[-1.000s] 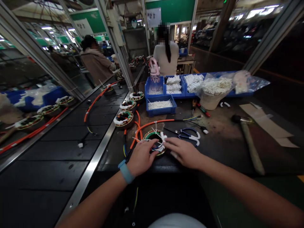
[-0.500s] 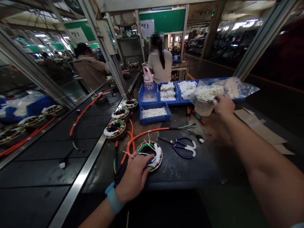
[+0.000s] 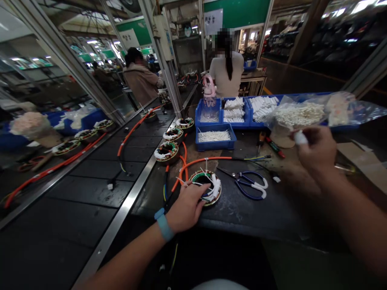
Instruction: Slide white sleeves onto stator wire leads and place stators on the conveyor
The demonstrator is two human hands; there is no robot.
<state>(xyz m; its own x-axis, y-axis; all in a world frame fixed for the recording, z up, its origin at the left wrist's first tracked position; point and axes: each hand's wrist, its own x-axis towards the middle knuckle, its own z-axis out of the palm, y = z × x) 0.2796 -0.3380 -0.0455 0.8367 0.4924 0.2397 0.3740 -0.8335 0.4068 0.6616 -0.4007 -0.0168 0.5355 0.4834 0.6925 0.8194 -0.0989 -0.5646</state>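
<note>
A ring-shaped motor stator (image 3: 217, 195) with copper windings lies on the bench. My left hand (image 3: 189, 205) grips its near left side, thumb and fingers closed around the rim and the wires there. White sleeves (image 3: 215, 186) lie across the right part of the ring, and thin white cable ties stick up from it. My right hand (image 3: 317, 149), blurred, is in the air just right of the tub of small white pieces (image 3: 298, 114). Its fingers are pinched together; one digit has a white covering, and whatever is between them is hidden.
Scissors (image 3: 252, 185) lie right of the stator, with a screwdriver (image 3: 261, 139) behind. A blue tray (image 3: 216, 146) of cable ties stands before blue bins (image 3: 237, 120). Orange cables (image 3: 199, 162) run behind the ring. More stators (image 3: 166, 153) line the conveyor's edge (image 3: 133, 197). Two people sit beyond.
My right hand has come back from the tub's side toward me. My left hand stays on the stator. The whole view has swung left, so everything sits further right.
</note>
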